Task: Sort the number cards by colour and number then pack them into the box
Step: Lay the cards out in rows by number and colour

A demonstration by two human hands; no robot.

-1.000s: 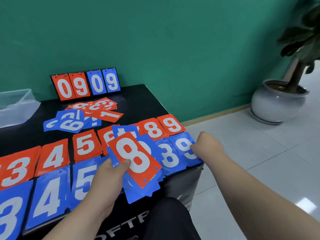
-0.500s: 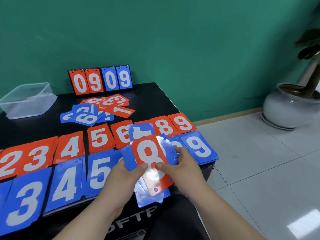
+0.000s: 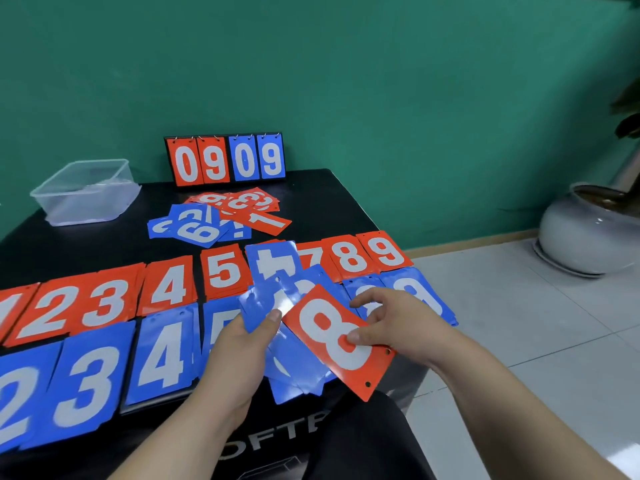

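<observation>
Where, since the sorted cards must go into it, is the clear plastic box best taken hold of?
Probably by the rim of its near wall, coming from above: the clear plastic box stands upright and open, no lid visible, so that thin wall can be pinched inside and out.

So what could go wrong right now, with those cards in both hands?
1. The left hand grips a loose fan of glossy blue cards past the black table's front edge; some might slip to the floor.
2. The right hand pinches the red 8 card close by the blue 9 pile at the table's corner; a nudge could push that pile off.
</observation>
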